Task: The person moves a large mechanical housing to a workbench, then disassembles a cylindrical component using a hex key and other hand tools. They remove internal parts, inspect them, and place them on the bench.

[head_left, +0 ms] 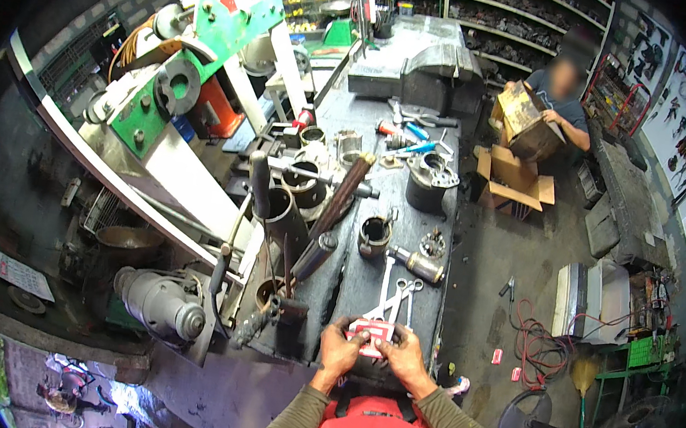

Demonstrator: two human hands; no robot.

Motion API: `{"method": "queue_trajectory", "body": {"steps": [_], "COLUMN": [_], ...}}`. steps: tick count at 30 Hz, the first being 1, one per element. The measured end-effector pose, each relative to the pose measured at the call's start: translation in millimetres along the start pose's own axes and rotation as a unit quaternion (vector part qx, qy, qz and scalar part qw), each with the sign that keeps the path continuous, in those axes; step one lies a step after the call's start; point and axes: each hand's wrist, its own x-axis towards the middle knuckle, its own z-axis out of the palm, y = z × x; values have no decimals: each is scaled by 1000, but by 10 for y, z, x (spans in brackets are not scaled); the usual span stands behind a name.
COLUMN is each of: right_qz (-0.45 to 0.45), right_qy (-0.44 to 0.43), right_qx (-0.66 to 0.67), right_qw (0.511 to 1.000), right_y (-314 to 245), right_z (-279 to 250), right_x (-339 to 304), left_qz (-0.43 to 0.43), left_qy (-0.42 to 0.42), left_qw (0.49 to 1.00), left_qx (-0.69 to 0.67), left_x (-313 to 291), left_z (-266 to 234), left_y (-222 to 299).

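Close to my body, at the near end of the dark workbench [355, 299], both hands hold a small red and white box [372, 331]. My left hand [338, 349] grips its left side and my right hand [406, 356] its right side, with the thumbs on the face toward me. Just beyond the box lie several combination wrenches [397, 297]. A cylindrical metal motor part [419, 265] rests past them, beside a dark open motor housing [374, 236]. Whether the box is open cannot be made out.
A green and white machine frame [199, 73] rises at left, near a grey motor [162, 304]. Tools in tubes [280, 212] crowd the bench's left side. At right, a person [560, 95] holds a worn carton [528, 125] above an open cardboard box [514, 178]. Red cables [543, 339] lie on the floor.
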Motion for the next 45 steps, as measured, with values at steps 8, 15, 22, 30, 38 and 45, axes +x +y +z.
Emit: {"method": "queue_trajectory", "body": {"steps": [8, 15, 22, 30, 38, 45], "right_qz": [-6, -42, 27, -74, -38, -130], "right_qy": [59, 91, 0, -185, -255, -357], "right_qx": [-27, -94, -101, -222, -166, -416], "right_qw": [998, 991, 994, 955, 952, 826], "right_y": [-26, -33, -44, -242, 24, 400], "right_z": [-289, -583, -451, 221, 1389, 2546], "right_x": [-148, -478, -605, -490, -843, -1745], "left_qz": [42, 195, 94, -21, -45, -136], "left_qy": [197, 260, 137, 62, 124, 173], "left_qw": [978, 884, 939, 981, 982, 974], "left_qx": [51, 335, 300, 181, 134, 60], "left_x": [749, 999, -221, -1381, -2357, -3595], "left_z": [-122, -47, -147, -591, -1367, -2537], "left_y": [-225, -381, -64, -459, -1059, -2101]}}
